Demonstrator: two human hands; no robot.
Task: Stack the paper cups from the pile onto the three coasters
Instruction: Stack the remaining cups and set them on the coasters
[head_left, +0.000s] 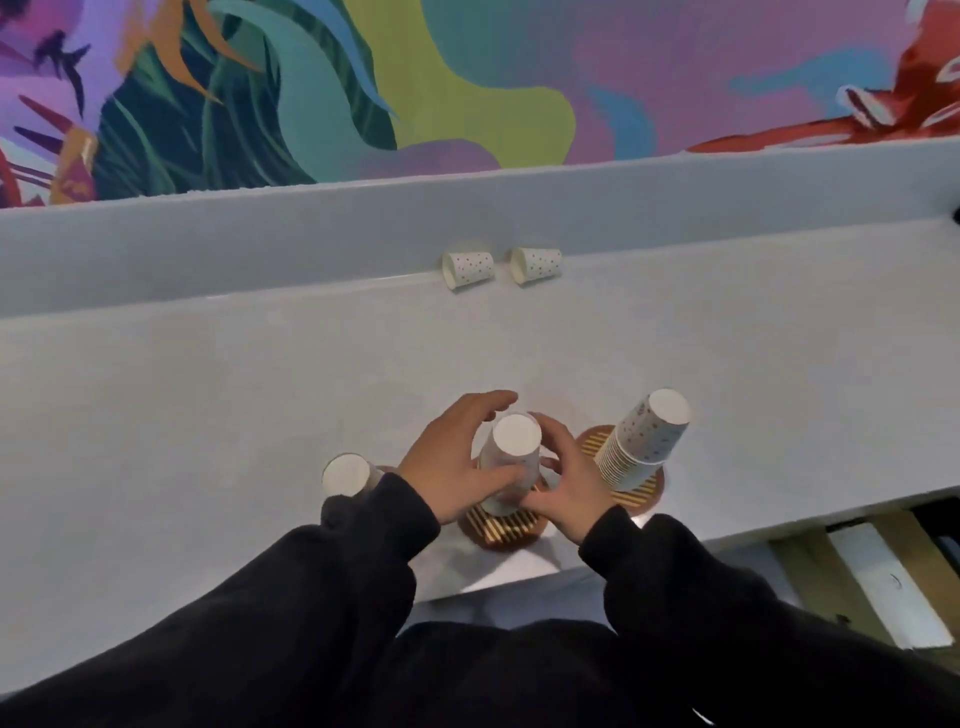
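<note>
Left hand (453, 462) and right hand (567, 491) grip the middle stack (511, 451) near the counter (208, 415) front edge; two cups (467, 268) lie on their sides against the rear ledge (260, 234).

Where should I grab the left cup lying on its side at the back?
Probably round its dotted side wall, hand coming from above: the left cup lies on its side, rim facing left, with the ledge close behind.
</note>
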